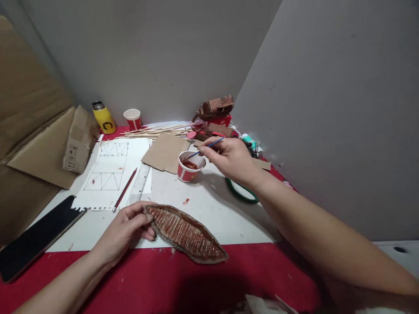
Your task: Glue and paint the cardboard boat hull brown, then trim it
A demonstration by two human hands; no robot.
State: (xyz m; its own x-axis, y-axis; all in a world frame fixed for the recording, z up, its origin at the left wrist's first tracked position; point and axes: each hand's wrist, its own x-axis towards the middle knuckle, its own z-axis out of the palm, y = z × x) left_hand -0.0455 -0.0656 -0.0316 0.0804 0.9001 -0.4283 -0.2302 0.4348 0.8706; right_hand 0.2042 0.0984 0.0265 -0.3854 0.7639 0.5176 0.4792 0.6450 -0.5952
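My left hand (132, 224) pinches the left tip of a leaf-shaped cardboard boat (188, 233). Wet reddish-brown paint coats much of its ribbed inside, with paler streaks between. In my right hand (234, 159) is a thin blue paintbrush (209, 145), held between thumb and fingers. Its tip dips inside a red and white paper cup (188, 174), where brown paint (190, 165) lies at the bottom. The cup stands upright on the white sheet, and my right hand hovers just beside its rim.
Left of the cup lie a drawing sheet (108, 172), a pencil (125, 189), a ruler (140, 183) and a black phone (37, 237). Behind are flat cardboard (165, 152), wooden sticks (157, 131), a second cup (132, 120) and a yellow bottle (104, 120). A green ring (244, 195) lies under my right forearm.
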